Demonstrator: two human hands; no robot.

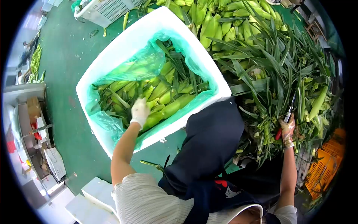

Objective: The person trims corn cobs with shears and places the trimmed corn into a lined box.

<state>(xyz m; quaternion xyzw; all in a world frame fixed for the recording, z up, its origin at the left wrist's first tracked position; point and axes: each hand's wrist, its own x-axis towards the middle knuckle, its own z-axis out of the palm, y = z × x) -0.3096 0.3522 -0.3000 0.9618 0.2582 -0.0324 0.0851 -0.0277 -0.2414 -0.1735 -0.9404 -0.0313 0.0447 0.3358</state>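
Observation:
My left hand [140, 111], in a white glove, reaches into a white foam box [158, 20] lined with a green plastic bag [203, 99]. It is among the husked-on corn ears [158, 89] that lie there with long leaves. A green piece shows just beyond its fingers, but blur hides whether they grip it. My right hand [287, 128], in a stained patterned glove, is closed round a cutting tool [288, 116] with a red handle and a thin metal blade. That hand is low beside the leafy corn pile, the tool pointing up and away from me.
A large heap of corn ears [235, 28] and cut leaves [276, 67] spreads along the right. Behind the box stands a white plastic crate [108, 13]. An orange crate [324, 168] is at far right; white foam boxes [91, 203] stand lower left, near a metal shelf [31, 130].

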